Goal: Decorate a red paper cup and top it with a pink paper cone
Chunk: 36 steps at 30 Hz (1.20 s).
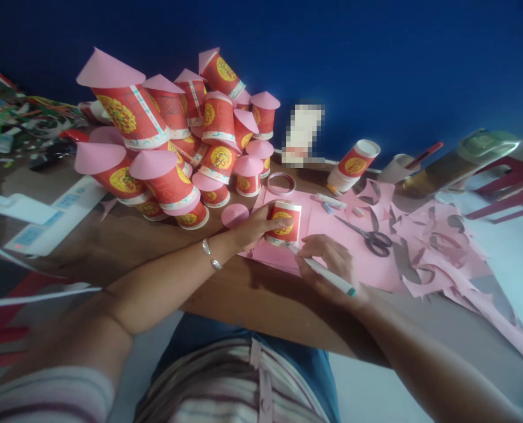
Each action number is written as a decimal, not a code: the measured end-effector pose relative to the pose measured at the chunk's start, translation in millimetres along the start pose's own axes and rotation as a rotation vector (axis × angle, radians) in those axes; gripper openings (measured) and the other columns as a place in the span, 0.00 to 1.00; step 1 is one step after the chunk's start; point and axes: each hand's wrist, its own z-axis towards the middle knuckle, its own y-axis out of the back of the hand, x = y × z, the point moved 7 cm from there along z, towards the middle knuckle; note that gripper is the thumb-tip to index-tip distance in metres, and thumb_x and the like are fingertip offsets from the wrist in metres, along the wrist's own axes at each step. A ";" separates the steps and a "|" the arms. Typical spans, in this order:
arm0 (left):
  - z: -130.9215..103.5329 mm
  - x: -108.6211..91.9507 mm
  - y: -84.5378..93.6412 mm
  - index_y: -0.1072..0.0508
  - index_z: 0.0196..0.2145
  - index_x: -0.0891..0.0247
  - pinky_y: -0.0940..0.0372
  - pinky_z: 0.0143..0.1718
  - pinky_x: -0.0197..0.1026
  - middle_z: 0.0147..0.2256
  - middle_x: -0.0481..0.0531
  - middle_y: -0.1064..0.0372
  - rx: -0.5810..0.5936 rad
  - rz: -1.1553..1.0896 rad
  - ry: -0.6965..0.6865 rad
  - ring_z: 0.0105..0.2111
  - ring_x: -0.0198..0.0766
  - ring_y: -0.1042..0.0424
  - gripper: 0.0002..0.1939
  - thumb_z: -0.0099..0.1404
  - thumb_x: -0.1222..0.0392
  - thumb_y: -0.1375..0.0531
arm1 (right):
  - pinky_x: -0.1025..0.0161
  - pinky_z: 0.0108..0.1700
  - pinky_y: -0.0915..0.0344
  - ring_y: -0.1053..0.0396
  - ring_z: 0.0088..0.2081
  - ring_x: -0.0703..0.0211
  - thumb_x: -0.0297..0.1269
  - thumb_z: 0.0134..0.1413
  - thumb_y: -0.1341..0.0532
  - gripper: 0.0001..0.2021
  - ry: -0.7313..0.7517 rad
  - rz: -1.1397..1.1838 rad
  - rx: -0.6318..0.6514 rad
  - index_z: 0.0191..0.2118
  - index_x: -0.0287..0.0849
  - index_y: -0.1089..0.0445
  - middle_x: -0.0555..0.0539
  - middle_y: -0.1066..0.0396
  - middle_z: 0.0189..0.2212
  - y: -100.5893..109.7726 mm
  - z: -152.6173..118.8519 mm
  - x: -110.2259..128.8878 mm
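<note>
My left hand (pixel 257 226) is wrapped round a red paper cup (pixel 290 220) with a yellow round emblem, thumb across its front. My right hand (pixel 327 258) is closed on a white marker pen (pixel 325 275) with a green end; its tip meets or comes close to the cup's lower edge. Both hands are over pink paper sheets (pixel 274 258) near the table's front edge. A pink paper disc or cone (pixel 235 215) lies just left of the cup. Scissors (pixel 371 238) rest on the pink paper to the right.
Red cups with pink cone tops (pixel 131 111) are heaped at the back left. A power strip (pixel 59 214) lies at left, a tape roll (pixel 281 183) behind the cup. Stacked cups (pixel 356 164) and a bottle (pixel 459 158) stand at the back right. Pink scraps (pixel 446 264) spread at right.
</note>
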 end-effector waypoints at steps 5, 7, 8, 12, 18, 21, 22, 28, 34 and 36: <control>-0.2 -1.1 -2.5 0.28 0.51 0.63 0.31 0.36 0.38 0.40 0.50 0.26 0.017 -0.012 -0.002 0.36 0.35 0.27 0.36 0.49 0.49 0.21 | 0.59 0.36 0.25 0.22 0.33 0.57 0.25 0.63 0.37 0.09 -0.017 -0.006 0.015 0.41 0.48 0.31 0.50 0.25 0.30 -1.3 -0.9 -1.5; -0.3 -0.9 -1.7 0.29 0.51 0.63 0.31 0.35 0.38 0.40 0.50 0.27 0.005 -0.008 0.001 0.35 0.35 0.27 0.36 0.49 0.49 0.21 | 0.60 0.36 0.25 0.22 0.33 0.57 0.25 0.63 0.37 0.09 -0.013 -0.005 0.021 0.41 0.48 0.32 0.50 0.25 0.30 -2.1 -1.9 -1.7; -0.5 -0.7 -1.5 0.29 0.52 0.63 0.31 0.35 0.38 0.40 0.50 0.27 0.002 -0.005 0.002 0.35 0.35 0.27 0.37 0.49 0.49 0.21 | 0.60 0.36 0.25 0.22 0.33 0.57 0.25 0.64 0.37 0.09 -0.010 -0.004 0.024 0.42 0.47 0.32 0.50 0.25 0.30 -2.4 -2.2 -1.6; -1.2 -1.4 -1.5 0.29 0.52 0.62 0.31 0.35 0.38 0.40 0.50 0.27 0.000 -0.004 -0.003 0.36 0.35 0.27 0.37 0.50 0.49 0.21 | 0.59 0.36 0.26 0.23 0.33 0.56 0.24 0.63 0.37 0.09 -0.004 0.015 0.031 0.42 0.47 0.32 0.50 0.25 0.30 -3.6 -2.9 -2.0; -1.1 -0.7 -1.0 0.29 0.53 0.62 0.31 0.35 0.39 0.41 0.51 0.27 -0.005 -0.010 0.003 0.36 0.36 0.26 0.37 0.50 0.49 0.21 | 0.60 0.36 0.27 0.23 0.32 0.57 0.24 0.63 0.37 0.09 -0.014 0.027 0.032 0.42 0.48 0.32 0.51 0.25 0.30 -4.9 -3.8 -3.8; -1.0 0.0 -0.9 0.29 0.52 0.63 0.31 0.36 0.38 0.41 0.52 0.26 0.000 -0.016 0.009 0.36 0.36 0.26 0.37 0.50 0.50 0.21 | 0.60 0.36 0.27 0.23 0.33 0.57 0.24 0.63 0.37 0.09 -0.014 0.027 0.032 0.41 0.47 0.32 0.51 0.25 0.30 -4.8 -4.2 -4.1; -1.1 0.1 -0.8 0.29 0.52 0.63 0.31 0.35 0.38 0.41 0.52 0.26 0.000 -0.015 0.011 0.36 0.36 0.26 0.36 0.51 0.50 0.22 | 0.60 0.36 0.27 0.23 0.33 0.57 0.24 0.63 0.37 0.09 -0.015 0.025 0.032 0.41 0.47 0.32 0.51 0.25 0.30 -4.7 -4.3 -4.4; -1.6 -1.1 -1.8 0.29 0.52 0.63 0.31 0.33 0.38 0.40 0.51 0.26 0.006 -0.018 0.016 0.35 0.35 0.26 0.35 0.51 0.50 0.22 | 0.59 0.36 0.27 0.23 0.33 0.56 0.24 0.63 0.37 0.09 -0.024 0.013 0.031 0.41 0.48 0.32 0.51 0.25 0.30 -5.0 -7.4 -7.1; -1.3 -2.3 -4.7 0.28 0.49 0.63 0.30 0.35 0.37 0.38 0.50 0.26 0.018 -0.052 0.013 0.35 0.35 0.27 0.35 0.49 0.49 0.20 | 0.59 0.37 0.26 0.22 0.34 0.56 0.24 0.63 0.36 0.09 -0.037 -0.005 0.013 0.41 0.48 0.32 0.51 0.25 0.31 -3.8 -7.8 -9.4; -1.0 -2.4 -4.4 0.28 0.49 0.63 0.31 0.36 0.37 0.38 0.50 0.26 0.016 -0.052 0.008 0.35 0.35 0.27 0.35 0.48 0.49 0.20 | 0.59 0.37 0.26 0.22 0.34 0.56 0.24 0.63 0.36 0.09 -0.038 -0.012 0.010 0.41 0.48 0.32 0.51 0.25 0.30 -3.4 -6.2 -8.6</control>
